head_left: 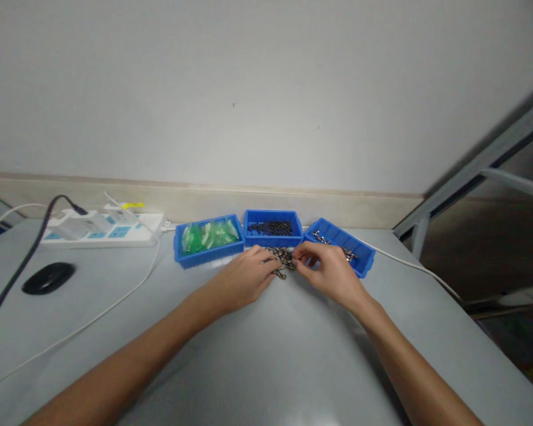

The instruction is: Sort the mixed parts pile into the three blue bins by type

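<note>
A heap of small metal fasteners (284, 255), brassy and silvery and apparently screws or bolts, lies on the grey tabletop between my two hands. My left hand (249, 277) rests against the heap's left side, fingers stretched out and a little apart, touching the nearest pieces. On the other side, my right hand (331, 269) has thumb and forefinger brought together in a pinch at the heap's edge. Whatever sits between those fingertips is too small to make out. Behind the right hand, a blue bin (365, 259) holds more shiny metal pieces and is partly covered by that hand.
A middle blue bin (273, 241) contains dark screws (275, 228). The left blue bin (211, 257) contains green and clear plastic packets (208, 235). A white power strip (135, 238), cables and a black mouse (48, 278) occupy the left. The wall stands behind; a metal frame (479, 165) rises right.
</note>
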A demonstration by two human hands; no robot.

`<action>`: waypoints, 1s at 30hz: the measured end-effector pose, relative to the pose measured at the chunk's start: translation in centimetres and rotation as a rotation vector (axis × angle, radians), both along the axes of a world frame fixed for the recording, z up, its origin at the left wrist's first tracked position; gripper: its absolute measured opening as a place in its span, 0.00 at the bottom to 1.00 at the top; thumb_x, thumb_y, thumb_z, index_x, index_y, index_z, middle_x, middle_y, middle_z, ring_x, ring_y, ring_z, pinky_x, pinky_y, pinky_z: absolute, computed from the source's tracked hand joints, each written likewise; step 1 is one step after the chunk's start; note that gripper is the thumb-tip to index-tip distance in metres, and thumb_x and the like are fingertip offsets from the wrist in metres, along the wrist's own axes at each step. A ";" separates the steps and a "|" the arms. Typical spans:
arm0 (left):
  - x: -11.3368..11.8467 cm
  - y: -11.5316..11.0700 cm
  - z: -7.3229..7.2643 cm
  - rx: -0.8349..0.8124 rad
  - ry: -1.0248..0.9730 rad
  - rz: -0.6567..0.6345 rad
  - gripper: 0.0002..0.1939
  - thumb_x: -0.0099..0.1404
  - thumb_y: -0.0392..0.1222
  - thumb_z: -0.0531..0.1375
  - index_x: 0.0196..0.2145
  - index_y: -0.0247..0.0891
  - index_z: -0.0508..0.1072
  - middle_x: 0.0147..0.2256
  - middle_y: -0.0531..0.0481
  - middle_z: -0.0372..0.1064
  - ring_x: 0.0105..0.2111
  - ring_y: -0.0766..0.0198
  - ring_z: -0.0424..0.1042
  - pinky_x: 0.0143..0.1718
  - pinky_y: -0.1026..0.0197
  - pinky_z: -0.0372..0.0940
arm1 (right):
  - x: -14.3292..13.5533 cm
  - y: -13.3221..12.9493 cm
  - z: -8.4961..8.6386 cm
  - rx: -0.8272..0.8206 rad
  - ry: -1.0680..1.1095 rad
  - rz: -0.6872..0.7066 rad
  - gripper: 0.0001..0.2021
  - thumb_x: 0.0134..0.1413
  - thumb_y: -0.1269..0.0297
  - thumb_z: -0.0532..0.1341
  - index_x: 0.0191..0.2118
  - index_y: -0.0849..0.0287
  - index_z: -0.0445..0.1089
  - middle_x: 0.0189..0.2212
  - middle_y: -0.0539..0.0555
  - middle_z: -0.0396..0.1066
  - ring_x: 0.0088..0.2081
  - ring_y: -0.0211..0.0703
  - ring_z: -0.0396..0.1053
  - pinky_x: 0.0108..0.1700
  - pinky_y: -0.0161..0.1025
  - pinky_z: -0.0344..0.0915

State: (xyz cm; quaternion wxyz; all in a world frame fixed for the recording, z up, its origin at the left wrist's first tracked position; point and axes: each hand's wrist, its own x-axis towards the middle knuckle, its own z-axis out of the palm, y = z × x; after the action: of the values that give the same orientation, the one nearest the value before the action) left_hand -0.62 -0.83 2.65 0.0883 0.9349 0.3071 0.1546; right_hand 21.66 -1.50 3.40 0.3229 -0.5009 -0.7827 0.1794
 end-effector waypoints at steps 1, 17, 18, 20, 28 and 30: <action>0.6 -0.2 -0.5 0.059 0.028 0.016 0.15 0.71 0.33 0.53 0.53 0.37 0.71 0.50 0.41 0.70 0.51 0.51 0.67 0.53 0.48 0.64 | 0.3 -0.4 -0.4 0.010 -0.068 0.000 0.06 0.53 0.73 0.61 0.35 0.57 0.74 0.30 0.51 0.76 0.31 0.42 0.72 0.35 0.38 0.66; 3.2 -0.8 -1.8 -0.021 -0.058 0.154 0.08 0.64 0.31 0.55 0.40 0.36 0.71 0.45 0.42 0.65 0.47 0.51 0.62 0.49 0.48 0.64 | 2.0 -1.4 -0.7 -0.202 -0.043 0.097 0.06 0.48 0.73 0.64 0.34 0.58 0.74 0.27 0.48 0.73 0.30 0.38 0.70 0.34 0.34 0.63; 3.2 -0.8 -1.8 -0.033 -0.067 0.151 0.08 0.63 0.31 0.55 0.39 0.36 0.70 0.44 0.42 0.65 0.47 0.51 0.62 0.49 0.48 0.64 | 2.0 -1.5 -0.6 -0.196 -0.045 0.095 0.05 0.48 0.72 0.65 0.34 0.58 0.74 0.27 0.48 0.73 0.30 0.39 0.70 0.34 0.34 0.63; 3.0 -0.8 -1.7 -0.048 -0.084 0.142 0.08 0.62 0.31 0.55 0.39 0.36 0.70 0.44 0.42 0.65 0.47 0.51 0.62 0.49 0.48 0.63 | 1.8 -1.6 -0.5 -0.182 -0.036 0.096 0.05 0.48 0.72 0.65 0.34 0.58 0.74 0.27 0.48 0.73 0.30 0.39 0.71 0.34 0.35 0.63; 2.7 -0.5 -1.8 -0.097 -0.155 0.152 0.05 0.63 0.31 0.56 0.37 0.37 0.69 0.42 0.45 0.66 0.45 0.53 0.63 0.47 0.51 0.63 | 1.1 -1.6 -1.2 -0.157 0.040 0.103 0.07 0.48 0.72 0.64 0.36 0.58 0.75 0.28 0.49 0.74 0.31 0.40 0.71 0.34 0.35 0.64; 2.7 -0.4 -1.9 -0.100 -0.174 0.147 0.05 0.64 0.31 0.57 0.37 0.37 0.69 0.41 0.45 0.67 0.44 0.54 0.63 0.47 0.52 0.63 | 1.1 -1.5 -1.7 -0.185 0.076 0.118 0.08 0.47 0.74 0.63 0.36 0.58 0.75 0.28 0.49 0.74 0.30 0.40 0.70 0.34 0.35 0.65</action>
State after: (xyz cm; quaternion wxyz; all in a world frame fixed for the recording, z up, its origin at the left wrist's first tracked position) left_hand 2.08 -1.27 0.73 0.1495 0.8873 0.3735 0.2257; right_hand 22.81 -2.99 1.74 0.2936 -0.4744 -0.7783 0.2882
